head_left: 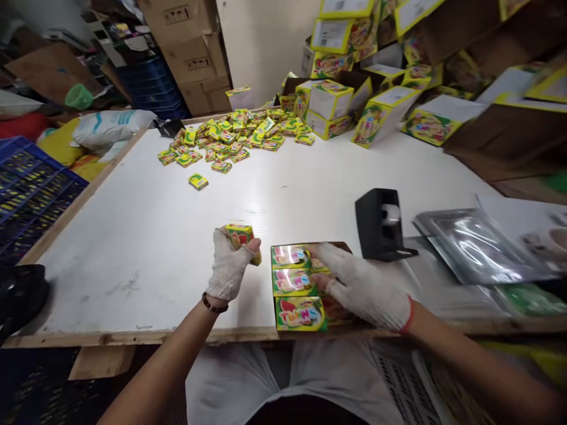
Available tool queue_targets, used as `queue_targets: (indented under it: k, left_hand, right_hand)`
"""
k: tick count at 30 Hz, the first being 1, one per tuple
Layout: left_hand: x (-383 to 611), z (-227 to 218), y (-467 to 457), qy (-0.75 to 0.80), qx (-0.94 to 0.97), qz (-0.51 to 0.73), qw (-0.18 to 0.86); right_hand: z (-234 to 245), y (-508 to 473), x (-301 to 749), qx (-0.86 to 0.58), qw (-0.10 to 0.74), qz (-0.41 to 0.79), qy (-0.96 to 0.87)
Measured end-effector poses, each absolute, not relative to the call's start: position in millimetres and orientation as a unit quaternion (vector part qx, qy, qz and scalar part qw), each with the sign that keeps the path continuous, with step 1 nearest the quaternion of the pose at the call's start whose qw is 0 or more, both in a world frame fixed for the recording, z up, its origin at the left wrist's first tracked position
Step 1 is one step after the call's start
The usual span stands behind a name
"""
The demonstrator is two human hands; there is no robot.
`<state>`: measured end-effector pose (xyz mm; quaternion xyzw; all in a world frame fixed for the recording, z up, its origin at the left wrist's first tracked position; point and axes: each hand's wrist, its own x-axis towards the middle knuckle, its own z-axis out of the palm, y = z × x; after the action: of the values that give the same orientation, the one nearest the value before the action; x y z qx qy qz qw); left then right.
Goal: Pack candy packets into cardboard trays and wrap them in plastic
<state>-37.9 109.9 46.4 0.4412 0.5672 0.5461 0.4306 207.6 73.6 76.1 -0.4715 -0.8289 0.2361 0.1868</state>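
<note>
My left hand (230, 265), in a white knit glove with bare fingertips, grips a small yellow-green box (240, 235) with fruit print, held just above the table. To its right, an open carton (341, 244) at the table's front edge holds fruit-printed boxes (292, 282) marked "TWINS" along its left side. My right hand (354, 283), gloved with a red cuff, lies over the carton's right part. Its fingertips touch the boxes inside, fingers stretched out and slightly apart. The glove hides much of the carton's right half.
A heap of small yellow-green packs (239, 136) lies at the table's back. Printed display cartons (328, 100) are stacked at the back right. A black tape dispenser (378, 224) and clear plastic sheets (478, 248) sit on the right. A blue crate (35, 189) stands left.
</note>
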Motion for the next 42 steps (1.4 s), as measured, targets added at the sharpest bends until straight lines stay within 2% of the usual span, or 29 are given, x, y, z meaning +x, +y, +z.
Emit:
queue_targets:
  k: [3, 5, 7, 9, 11, 13, 16, 19, 23, 27, 30, 32, 35, 38, 40, 42]
  left_hand:
    - [9, 85, 88, 0.509, 0.496, 0.515, 0.479]
    - [29, 93, 70, 0.532, 0.544, 0.458, 0.459]
    - [34, 86, 53, 0.554, 0.613, 0.402, 0.394]
    - [28, 69, 40, 0.517, 0.73, 0.322, 0.312]
    - [18, 48, 29, 0.453, 0.842, 0.202, 0.211]
    - [9, 32, 22, 0.415, 0.896, 0.099, 0.119]
    - [3, 21, 18, 0.406, 0.912, 0.049, 0.042]
    - [5, 20, 17, 0.402, 0.914, 0.052, 0.024]
    - [4, 21, 14, 0.396, 0.912, 0.092, 0.05]
    - [-18, 18, 30, 0.389, 0.877, 0.244, 0.144]
    - [-49, 11, 76, 0.484, 0.8, 0.326, 0.139]
    - [-70, 5, 115, 0.565, 0.761, 0.296, 0.123]
    - [-94, -3, 162, 0.674, 0.713, 0.154, 0.116]
    - [-103, -5, 178, 0.691, 0.7, 0.062, 0.168]
    - [-101, -2, 174, 0.685, 0.676, 0.121, 0.243]
    - [-92, 9, 165, 0.676, 0.627, 0.216, 0.321]
  right_hand:
    - [114, 74, 196, -0.493, 0.295, 0.302, -0.761]
    - [127, 80, 202, -0.488, 0.283, 0.319, -0.761]
    - [130, 87, 220, -0.475, 0.188, 0.344, -0.788]
    - [127, 92, 239, -0.463, 0.042, 0.366, -0.807]
    - [121, 95, 248, -0.457, -0.082, 0.351, -0.813]
    - [114, 97, 241, -0.443, -0.171, 0.309, -0.824]
    - [103, 100, 214, -0.383, -0.291, 0.246, -0.842]
    - [94, 105, 193, -0.326, -0.372, 0.221, -0.841]
    - [86, 102, 195, -0.36, -0.345, 0.231, -0.836]
    - [75, 91, 209, -0.437, -0.303, 0.221, -0.818]
    - [69, 87, 214, -0.457, -0.304, 0.258, -0.795]
    - [67, 85, 215, -0.457, -0.305, 0.255, -0.796]
    - [62, 83, 214, -0.454, -0.298, 0.222, -0.81]
    - [55, 85, 211, -0.443, -0.318, 0.23, -0.806]
    - [56, 88, 212, -0.436, -0.335, 0.25, -0.797]
    - [63, 91, 214, -0.448, -0.311, 0.275, -0.792]
